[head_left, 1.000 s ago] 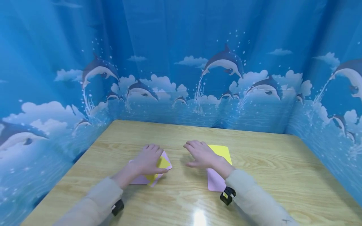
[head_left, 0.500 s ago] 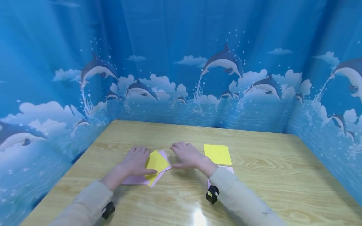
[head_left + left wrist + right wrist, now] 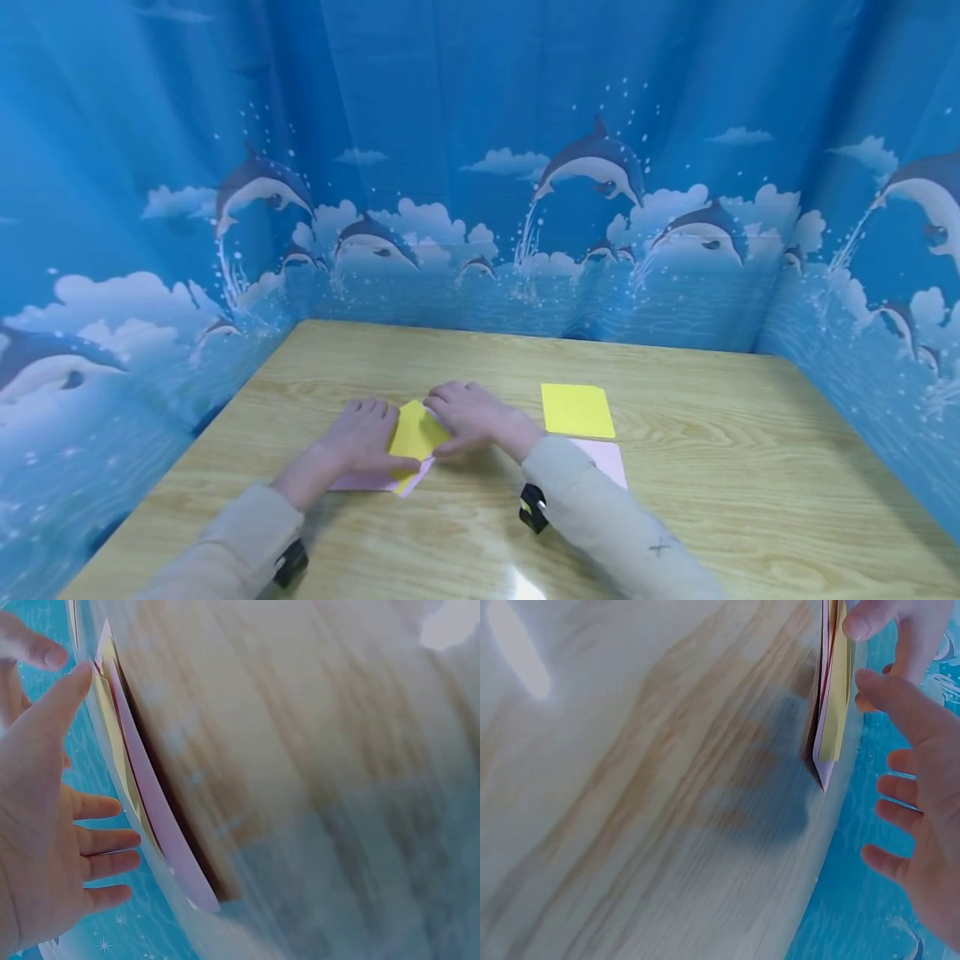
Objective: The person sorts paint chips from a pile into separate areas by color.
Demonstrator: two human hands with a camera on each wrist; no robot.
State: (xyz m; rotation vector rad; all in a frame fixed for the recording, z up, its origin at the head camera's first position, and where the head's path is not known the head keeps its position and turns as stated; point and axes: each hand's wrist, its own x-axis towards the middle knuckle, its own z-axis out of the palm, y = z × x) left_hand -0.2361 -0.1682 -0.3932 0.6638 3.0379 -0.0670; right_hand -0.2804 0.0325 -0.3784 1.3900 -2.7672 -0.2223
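On the left half of the table lies a loose, uneven pile of thin yellow and pink sheets. Its top yellow sheet (image 3: 414, 432) shows between my two hands, and a pink sheet (image 3: 366, 482) sticks out below. My left hand (image 3: 358, 437) lies over the pile's left part, thumb stretched along the near side. At the right edge is my right hand (image 3: 471, 421), fingers at the far corner and thumb at the near one. Both wrist views show relaxed, spread fingers. Seen edge-on in the left wrist view, the pink sheet (image 3: 161, 814) lies under a yellow sheet (image 3: 114, 727).
Right of the hands, a yellow square (image 3: 577, 410) lies flat, with a pink square (image 3: 609, 458) just nearer, partly covered by the right sleeve. A blue dolphin-print curtain (image 3: 480, 150) surrounds the wooden table (image 3: 720, 467) at the back and sides.
My right hand has moved left from beside the squares to the pile's right edge, uncovering the yellow square. My left hand has shifted slightly left and nearer, exposing more of the top yellow sheet.
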